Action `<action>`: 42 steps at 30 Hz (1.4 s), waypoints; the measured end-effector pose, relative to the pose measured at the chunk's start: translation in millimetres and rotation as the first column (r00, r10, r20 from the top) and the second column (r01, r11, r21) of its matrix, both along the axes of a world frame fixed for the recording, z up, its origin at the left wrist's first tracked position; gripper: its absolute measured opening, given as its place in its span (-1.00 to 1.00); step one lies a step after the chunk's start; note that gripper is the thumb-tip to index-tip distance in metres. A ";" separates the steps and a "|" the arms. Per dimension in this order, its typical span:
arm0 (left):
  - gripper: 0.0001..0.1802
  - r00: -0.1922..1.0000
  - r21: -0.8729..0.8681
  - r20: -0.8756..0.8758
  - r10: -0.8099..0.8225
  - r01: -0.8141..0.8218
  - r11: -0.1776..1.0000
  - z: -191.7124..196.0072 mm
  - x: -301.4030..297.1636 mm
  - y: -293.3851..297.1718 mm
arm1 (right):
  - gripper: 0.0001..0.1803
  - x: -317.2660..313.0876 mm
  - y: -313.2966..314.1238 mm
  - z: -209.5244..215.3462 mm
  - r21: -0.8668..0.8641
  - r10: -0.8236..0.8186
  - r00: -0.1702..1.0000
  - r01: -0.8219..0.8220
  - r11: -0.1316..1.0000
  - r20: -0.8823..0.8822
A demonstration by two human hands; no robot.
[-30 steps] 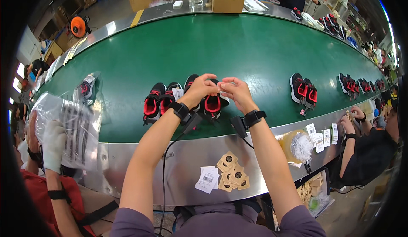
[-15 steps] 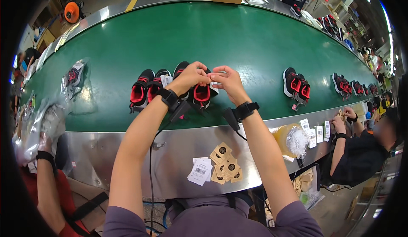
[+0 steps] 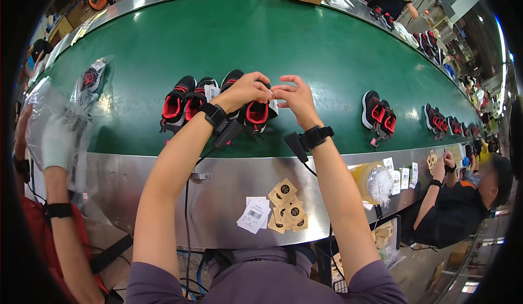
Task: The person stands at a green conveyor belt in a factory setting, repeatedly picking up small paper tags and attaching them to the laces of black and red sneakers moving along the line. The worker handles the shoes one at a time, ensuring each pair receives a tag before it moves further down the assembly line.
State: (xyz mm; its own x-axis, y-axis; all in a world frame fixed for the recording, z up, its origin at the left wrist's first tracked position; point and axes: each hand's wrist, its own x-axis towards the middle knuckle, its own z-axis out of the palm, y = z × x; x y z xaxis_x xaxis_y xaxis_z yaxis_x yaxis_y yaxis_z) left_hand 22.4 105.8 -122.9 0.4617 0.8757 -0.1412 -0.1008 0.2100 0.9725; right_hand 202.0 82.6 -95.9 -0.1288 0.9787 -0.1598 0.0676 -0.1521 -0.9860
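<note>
A pair of black and red sneakers with white soles (image 3: 256, 114) stands on the green belt under my hands, partly hidden by them. My left hand (image 3: 248, 92) is above this pair, thumb and fingers pinched together. My right hand (image 3: 295, 98) meets its fingertips from the right, thumb and index finger pinched and other fingers raised. Something thin and white shows at the fingertips, too small to make out. A white hang tag (image 3: 273, 107) sits just below them, beside the shoe. To the left stands another sneaker pair (image 3: 174, 105) with a white tag (image 3: 211, 91).
White labels (image 3: 254, 214) and brown paper stickers (image 3: 289, 206) lie on the metal ledge (image 3: 218, 211). More sneakers (image 3: 378, 116) stand rightward. A bagged shoe (image 3: 92, 78) lies left, near a co-worker's hand (image 3: 57, 146) in clear plastic. Another co-worker (image 3: 457, 195) holds brown stickers at right.
My hands stay together over the same pair, with small finger movements; my right index finger is raised more. At left, the co-worker's hand and plastic bag have shifted. The whole view has moved slightly.
</note>
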 end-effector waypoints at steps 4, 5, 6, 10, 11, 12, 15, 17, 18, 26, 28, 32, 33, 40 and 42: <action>-0.52 1.000 0.005 -0.008 0.018 -0.018 1.000 -3.3 0.4 -1.0 | -0.64 -6.0 6.3 -9.5 0.081 -0.027 0.990 0.016 0.997 0.142; -0.53 0.999 0.019 -0.024 0.032 -0.032 0.999 -3.4 -0.3 -1.7 | -0.67 -8.2 7.7 -12.8 0.118 -0.019 0.983 -0.002 0.993 0.183; -0.53 0.998 0.031 -0.037 0.044 -0.043 0.999 -5.3 -1.8 -1.5 | -0.71 -13.2 7.2 -12.5 0.152 -0.016 0.974 -0.019 0.988 0.226; -0.55 0.974 0.226 -0.176 0.140 -0.098 0.969 -1.3 6.2 -15.9 | -0.78 -9.5 -11.6 -2.9 0.353 -0.091 0.911 -0.063 0.934 0.403; -0.56 0.960 0.293 -0.215 0.181 -0.114 0.949 1.8 12.3 -23.9 | -0.77 -2.2 -20.8 2.2 0.416 -0.125 0.890 -0.078 0.906 0.439; -0.60 0.886 0.566 -0.290 0.362 -0.146 0.811 6.1 15.1 -39.8 | -0.77 -0.1 -46.8 27.9 0.407 -0.101 0.878 -0.113 0.906 0.469; -0.85 0.823 0.647 -0.439 0.360 0.011 0.763 43.9 7.5 -102.5 | -0.80 27.7 -148.2 96.6 0.371 -0.042 0.690 -0.336 0.866 0.722; -0.77 0.781 0.440 -0.587 0.212 0.088 0.894 55.4 -6.4 -143.9 | -0.77 38.0 -200.0 124.3 -0.025 0.234 0.383 -0.479 0.877 0.894; -0.72 0.742 0.444 -0.640 0.199 0.147 0.884 49.5 -5.3 -160.3 | -0.78 49.8 -218.7 118.8 -0.078 0.272 0.339 -0.488 0.869 0.901; -0.55 0.483 0.425 -0.845 0.231 0.345 0.837 -1.8 11.2 -251.2 | -0.71 90.3 -280.2 2.9 0.091 0.014 0.431 -0.222 0.971 0.902; -0.53 0.463 0.474 -0.835 0.298 0.331 0.816 -5.4 14.4 -264.2 | -0.67 82.2 -280.3 -7.7 0.132 -0.028 0.421 -0.219 0.967 0.907; -0.54 0.496 0.429 -0.827 0.266 0.251 0.868 -6.8 18.6 -267.1 | -0.66 81.1 -279.8 -27.1 0.121 -0.036 0.521 -0.130 0.984 0.853; -0.55 0.497 0.360 -0.843 0.208 0.232 0.904 -6.0 16.2 -265.4 | -0.67 84.5 -278.9 -29.8 0.087 -0.012 0.575 -0.104 0.991 0.818; -0.83 0.884 0.073 -0.468 0.008 0.029 0.997 -17.0 -2.8 -258.4 | -0.74 115.2 -282.1 -31.6 0.101 0.016 0.784 -0.099 0.990 0.621; -0.87 0.946 -0.041 -0.325 -0.012 -0.001 0.999 -0.3 -2.3 -255.9 | -0.77 117.8 -285.4 -52.2 0.213 -0.086 0.842 -0.035 0.976 0.532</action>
